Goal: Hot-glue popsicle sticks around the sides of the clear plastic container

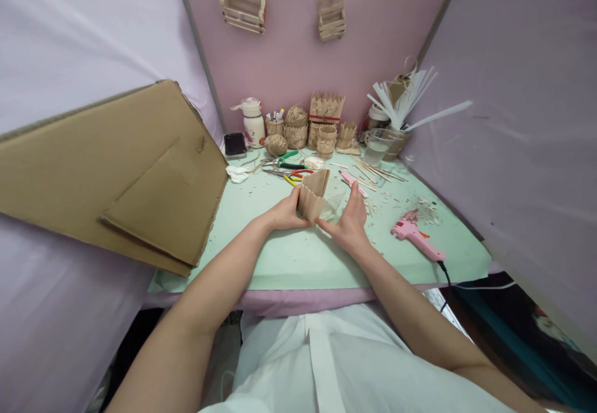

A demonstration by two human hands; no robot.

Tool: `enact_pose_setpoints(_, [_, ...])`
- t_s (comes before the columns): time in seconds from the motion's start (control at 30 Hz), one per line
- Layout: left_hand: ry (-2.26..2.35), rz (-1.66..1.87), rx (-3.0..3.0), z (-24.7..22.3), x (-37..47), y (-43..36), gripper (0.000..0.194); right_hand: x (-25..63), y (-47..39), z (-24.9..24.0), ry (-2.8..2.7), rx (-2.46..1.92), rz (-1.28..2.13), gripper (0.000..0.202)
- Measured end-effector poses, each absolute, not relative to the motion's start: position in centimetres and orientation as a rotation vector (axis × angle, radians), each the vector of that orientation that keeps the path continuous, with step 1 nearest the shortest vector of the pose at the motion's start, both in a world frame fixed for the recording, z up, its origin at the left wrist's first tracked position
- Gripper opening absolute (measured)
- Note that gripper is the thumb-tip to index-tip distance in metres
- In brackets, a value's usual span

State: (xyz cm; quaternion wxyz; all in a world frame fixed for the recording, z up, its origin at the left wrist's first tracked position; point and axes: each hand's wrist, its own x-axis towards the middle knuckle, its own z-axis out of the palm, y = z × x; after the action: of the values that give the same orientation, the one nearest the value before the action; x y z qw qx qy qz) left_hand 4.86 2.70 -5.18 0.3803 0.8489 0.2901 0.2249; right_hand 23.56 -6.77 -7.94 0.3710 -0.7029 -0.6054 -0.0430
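Observation:
A small piece made of wooden sticks point(311, 203), with panels meeting at an angle, is held up over the green tabletop. My left hand point(285, 209) grips its left side, thumb near the top edge and fingers beneath. On the other side my right hand point(347, 219) is spread wide, its thumb at the lower right corner of the wooden piece and its fingers raised apart from it. Clear plastic point(333, 206) shows between the wooden piece and my right hand.
A pink glue gun point(418, 240) with a black cord lies at the right. Pliers point(293, 180), a pink cutter point(353, 184) and thin sticks lie behind the hands. Cardboard point(153, 176) leans at the left. Stick baskets point(326, 140), twine, a white bottle point(252, 123) and a plastic cup point(377, 148) stand at the back.

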Motion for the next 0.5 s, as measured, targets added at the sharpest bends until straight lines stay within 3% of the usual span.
enact_pose_setpoints(0.3, [0.755,0.592,2.186,-5.33,4.87,2.74,0.104,22.42,-7.58,-7.76,-1.54,-2.006,-0.094,0.122])
enact_pose_setpoints(0.5, [0.729,0.591,2.168,-5.31,4.91,2.66,0.103,22.75,-7.08,-7.06,-1.523,-1.913,-0.145,0.118])
